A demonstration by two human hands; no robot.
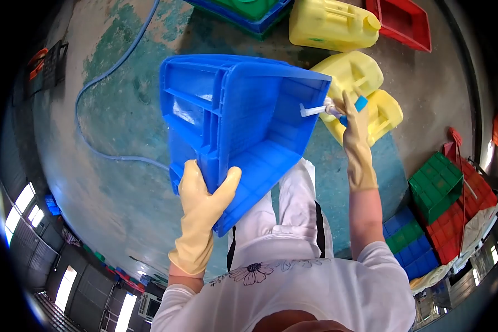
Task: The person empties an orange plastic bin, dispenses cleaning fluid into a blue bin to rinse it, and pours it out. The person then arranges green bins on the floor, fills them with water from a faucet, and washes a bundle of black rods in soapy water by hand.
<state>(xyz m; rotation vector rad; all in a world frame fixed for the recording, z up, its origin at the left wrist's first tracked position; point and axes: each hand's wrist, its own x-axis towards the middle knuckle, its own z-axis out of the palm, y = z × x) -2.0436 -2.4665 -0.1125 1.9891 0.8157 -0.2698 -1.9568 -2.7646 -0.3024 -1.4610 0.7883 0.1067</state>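
Observation:
A blue plastic crate (pixel 249 122) is tilted in front of my body, its open side facing right and toward me. My left hand (pixel 204 193), in a cream rubber glove, grips the crate's lower rim, with the thumb over the edge. In a matching glove, my right hand (pixel 357 124) is closed round a spray nozzle (pixel 329 109) with a white tip and blue parts. The tip points left into the crate's opening. Part of the nozzle's body is hidden by the fingers.
Yellow jerrycans (pixel 334 25) stand beyond and right of the crate, near a red crate (pixel 401 23). A blue hose (pixel 102 77) curves over the wet floor at left. Stacked green, red and blue crates (pixel 437 185) are at right. Another blue crate (pixel 260 25) is at the top.

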